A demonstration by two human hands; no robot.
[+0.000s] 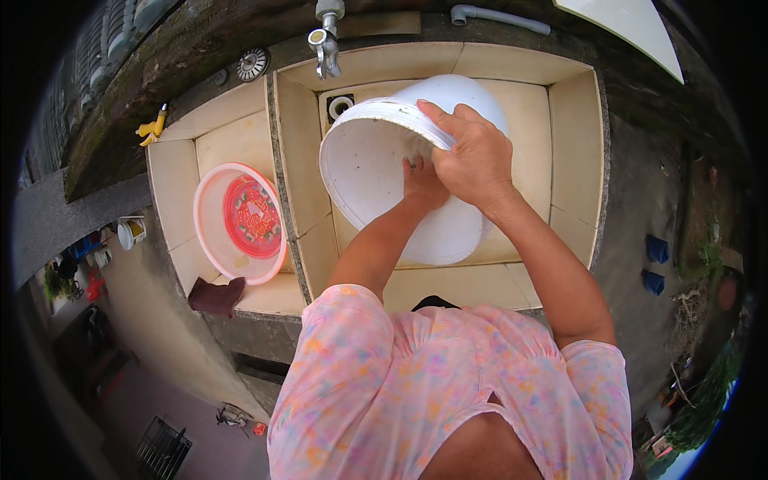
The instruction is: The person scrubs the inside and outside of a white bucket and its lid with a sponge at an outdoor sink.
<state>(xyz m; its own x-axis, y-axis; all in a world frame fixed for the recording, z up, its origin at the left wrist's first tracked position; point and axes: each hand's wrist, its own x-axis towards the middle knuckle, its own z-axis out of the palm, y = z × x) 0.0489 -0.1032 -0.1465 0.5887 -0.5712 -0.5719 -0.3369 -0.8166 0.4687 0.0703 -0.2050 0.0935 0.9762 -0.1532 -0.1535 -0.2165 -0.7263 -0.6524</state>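
Note:
A white plastic bucket lies tilted in the right basin of a tiled sink, its mouth turned to the left. My right hand grips the bucket's rim, thumb along the outer edge. Inside the bucket is my left hand, with its fingers apart near the inner wall. No object shows in that hand, though its underside is hidden. Small dark specks dot the bucket's inside. Above the basin's back edge a metal tap points down, to the left of the bucket.
In the left basin stands a pink plastic basin with a red patterned bottom. A dark brown cloth hangs over the front edge. A sink strainer, a yellow spray nozzle and a grey pipe lie along the back ledge.

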